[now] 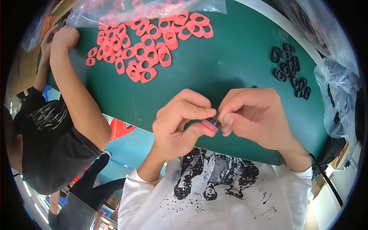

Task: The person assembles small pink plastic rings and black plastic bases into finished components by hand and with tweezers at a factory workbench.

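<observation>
My left hand (178, 119) pinches a small pink piece (210, 125) between thumb and fingertips, in front of my chest over the table's near edge. Right against it, my right hand (260, 119) has its thumb and fingers closed at a small dark piece (216, 123), mostly hidden by the fingertips. The two pieces appear to touch; whether they are joined I cannot tell. On the table beyond my left hand lie many loose pink rings (151, 55), flat and rounded with an oval hole. Several similar black rings (289, 69) lie at the far right.
The green tabletop (226, 50) spreads beneath my hands. Clear plastic sheeting (149, 10) covers the back of the pink heap. A clear plastic bag (333, 92) sits at the right edge. A co-worker in black (57, 138) reaches over the table at left. A red stool (119, 129) stands below.
</observation>
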